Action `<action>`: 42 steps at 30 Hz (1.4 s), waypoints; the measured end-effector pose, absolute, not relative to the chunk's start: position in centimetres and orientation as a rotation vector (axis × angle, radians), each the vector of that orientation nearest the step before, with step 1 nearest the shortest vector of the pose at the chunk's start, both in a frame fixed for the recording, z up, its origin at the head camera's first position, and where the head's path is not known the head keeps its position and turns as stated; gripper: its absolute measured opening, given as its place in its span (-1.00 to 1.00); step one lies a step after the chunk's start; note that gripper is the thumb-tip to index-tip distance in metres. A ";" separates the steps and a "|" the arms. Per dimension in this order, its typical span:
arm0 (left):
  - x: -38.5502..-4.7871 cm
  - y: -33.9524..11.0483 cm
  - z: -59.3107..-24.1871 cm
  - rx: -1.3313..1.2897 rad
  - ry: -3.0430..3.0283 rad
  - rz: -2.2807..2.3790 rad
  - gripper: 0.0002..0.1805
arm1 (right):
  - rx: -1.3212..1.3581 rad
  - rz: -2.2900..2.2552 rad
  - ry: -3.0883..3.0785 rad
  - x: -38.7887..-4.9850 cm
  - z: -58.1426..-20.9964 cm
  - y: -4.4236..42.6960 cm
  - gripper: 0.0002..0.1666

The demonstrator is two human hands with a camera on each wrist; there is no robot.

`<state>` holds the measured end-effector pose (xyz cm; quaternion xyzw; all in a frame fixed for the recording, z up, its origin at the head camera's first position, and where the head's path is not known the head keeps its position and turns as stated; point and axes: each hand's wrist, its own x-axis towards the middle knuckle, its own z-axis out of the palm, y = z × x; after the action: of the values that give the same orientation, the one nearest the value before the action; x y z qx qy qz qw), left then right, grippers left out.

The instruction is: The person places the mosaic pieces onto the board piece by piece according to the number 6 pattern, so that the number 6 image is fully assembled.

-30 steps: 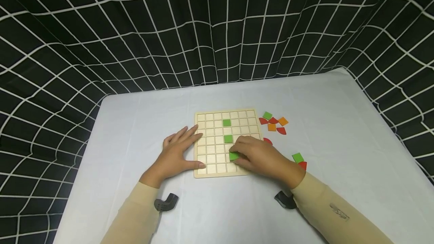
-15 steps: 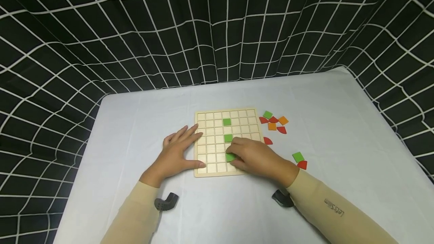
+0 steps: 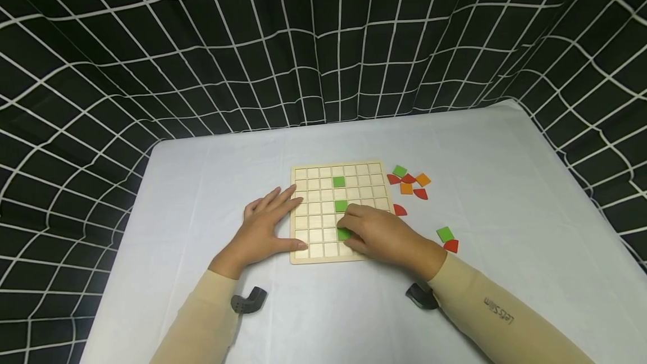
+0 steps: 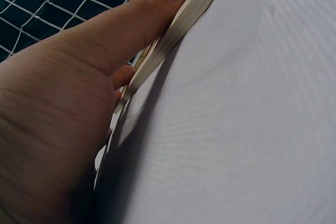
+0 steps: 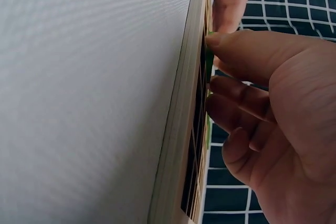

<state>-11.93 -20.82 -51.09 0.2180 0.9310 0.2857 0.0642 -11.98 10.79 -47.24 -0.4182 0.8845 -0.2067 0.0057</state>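
Note:
A light wooden grid board (image 3: 314, 222) lies on the white table. My left hand (image 3: 263, 235) spreads over its left edge, fingertips and thumb resting on the rim; in the left wrist view the thumb of that hand (image 4: 105, 51) lies along the board's side (image 4: 173, 35). With thumb and fingers my right hand (image 3: 386, 237) pinches a green square tile (image 3: 343, 234) low on the grid, right of centre. The right wrist view shows the hand (image 5: 283, 93) holding the tile (image 5: 209, 61) at board level. Two more green squares (image 3: 338, 182) (image 3: 341, 206) sit in the same column.
Right of the board lie red quarter-round pieces (image 3: 420, 194), orange squares (image 3: 406, 189) and a green square (image 3: 400, 171). Nearer my right forearm are another green square (image 3: 445, 234) and a red piece (image 3: 451, 246). A black curtain with white grid lines (image 3: 323, 44) surrounds the table (image 3: 227, 167).
My right hand has shifted slightly left with the green tile, which now lines up with the column of the other two. The left hand has stayed in place.

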 end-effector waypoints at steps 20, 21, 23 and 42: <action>-11.8 -20.9 -51.0 0.653 2.807 0.867 0.11 | -1.364 -0.715 2.768 -12.3 -47.3 11.0 -0.80; -11.8 -20.9 -51.0 0.654 2.807 0.867 0.11 | -1.361 -0.712 2.767 -12.3 -47.3 11.0 -0.79; -11.9 -20.9 -51.0 0.656 2.807 0.868 0.11 | -1.359 -0.712 2.765 -12.3 -47.3 11.0 -0.79; -12.0 -20.9 -51.1 0.668 2.803 0.879 0.13 | -1.362 -0.681 2.769 -11.8 -47.3 11.3 -0.86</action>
<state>-11.96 -20.92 -51.14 0.2214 0.9285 0.2912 0.0644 -11.79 11.35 -47.30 -0.4309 0.8763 -0.2154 -0.0093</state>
